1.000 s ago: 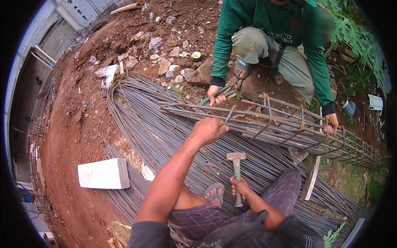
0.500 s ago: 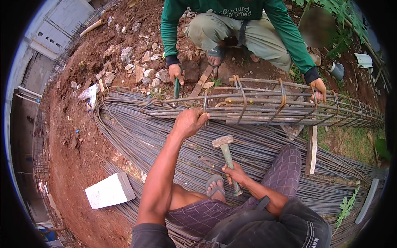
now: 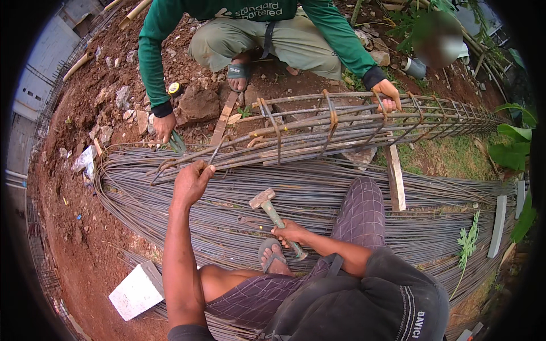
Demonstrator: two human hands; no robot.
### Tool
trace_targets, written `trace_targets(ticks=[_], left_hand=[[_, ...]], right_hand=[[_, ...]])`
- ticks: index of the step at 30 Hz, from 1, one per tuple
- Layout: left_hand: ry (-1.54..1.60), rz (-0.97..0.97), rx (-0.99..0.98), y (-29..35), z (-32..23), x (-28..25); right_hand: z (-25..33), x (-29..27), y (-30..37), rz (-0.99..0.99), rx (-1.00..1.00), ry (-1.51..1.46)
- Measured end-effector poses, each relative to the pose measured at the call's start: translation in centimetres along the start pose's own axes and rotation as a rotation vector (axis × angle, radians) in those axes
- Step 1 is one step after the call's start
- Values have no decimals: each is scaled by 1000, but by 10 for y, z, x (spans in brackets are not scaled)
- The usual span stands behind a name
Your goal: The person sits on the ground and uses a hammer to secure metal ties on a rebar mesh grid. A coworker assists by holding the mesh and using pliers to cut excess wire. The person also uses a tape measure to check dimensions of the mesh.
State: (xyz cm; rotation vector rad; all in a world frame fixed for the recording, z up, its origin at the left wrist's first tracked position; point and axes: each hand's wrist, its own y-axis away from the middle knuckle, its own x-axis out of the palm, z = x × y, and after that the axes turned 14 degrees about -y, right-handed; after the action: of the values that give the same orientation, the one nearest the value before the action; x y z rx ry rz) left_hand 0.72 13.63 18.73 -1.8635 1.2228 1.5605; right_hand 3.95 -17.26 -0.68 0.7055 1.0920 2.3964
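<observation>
Over the far edge of the long grey steel-rod pile, our left hand pinches the rust-brown, hooped steel-bar cage; we judge it stiff, heavy, best held along its length. Above the pile, our right hand grips the grey-headed, green-handled hammer.

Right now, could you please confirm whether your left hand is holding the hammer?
No, the right hand grips the hammer; the left hand holds the rebar cage.
</observation>
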Motion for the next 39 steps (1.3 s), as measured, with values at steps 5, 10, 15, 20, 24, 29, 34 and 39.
trace_targets(ticks=[5, 10, 15, 20, 24, 29, 34, 39], left_hand=[[-41, -106, -35, -3, -10, 2], [-35, -221, -112, -7, -5, 9], [-10, -221, -56, -10, -9, 5], [51, -225, -72, -18, -8, 2], [146, -192, -42, -31, -7, -1], [204, 136, 15, -40, 10, -8], [-76, 60, 6, -63, -18, -21], [565, -8, -157, -76, -31, 25]], right_hand=[[-11, -13, 5, -290, -259, 715], [61, -51, 29, -268, -457, 368], [143, -96, 80, -580, -909, 354], [199, -115, 134, -875, -1125, 446], [228, -130, 153, -1043, -1247, 624], [244, -136, 138, -1115, -1129, 1095], [239, -141, 130, -1071, -1015, 1190], [246, -145, 131, -1026, -1061, 1197]])
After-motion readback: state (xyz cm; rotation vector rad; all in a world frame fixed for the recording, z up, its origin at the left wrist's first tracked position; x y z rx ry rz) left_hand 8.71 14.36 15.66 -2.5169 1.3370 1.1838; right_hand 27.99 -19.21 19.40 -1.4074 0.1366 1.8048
